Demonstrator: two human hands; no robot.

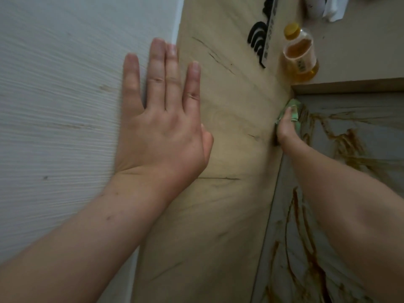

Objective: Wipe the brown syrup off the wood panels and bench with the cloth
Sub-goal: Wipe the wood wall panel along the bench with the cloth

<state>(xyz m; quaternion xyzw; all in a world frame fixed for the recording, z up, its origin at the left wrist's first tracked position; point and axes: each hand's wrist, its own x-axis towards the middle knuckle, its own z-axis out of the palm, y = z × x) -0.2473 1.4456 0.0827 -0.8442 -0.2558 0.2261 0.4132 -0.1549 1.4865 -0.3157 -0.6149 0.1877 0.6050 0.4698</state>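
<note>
My left hand (pixel 161 119) lies flat with straight fingers, spanning the seam between the pale white wood panel (pixel 54 106) and the tan wood panel (pixel 229 149). My right hand (pixel 286 130) grips a green cloth (pixel 294 108) and presses it onto the grey bench surface (pixel 360 119), right at the tan panel's lower edge. Brown syrup streaks (pixel 347 145) run across the bench to the right of the cloth, and more brown syrup trails (pixel 306 248) run down beside my right forearm. Thin dark lines mark the tan panel.
A clear bottle with a yellow cap (pixel 300 53) holding amber liquid stands at the top right. A black-and-white patterned strip (pixel 264 33) lies against the tan panel. White items (pixel 332 7) sit at the top right corner.
</note>
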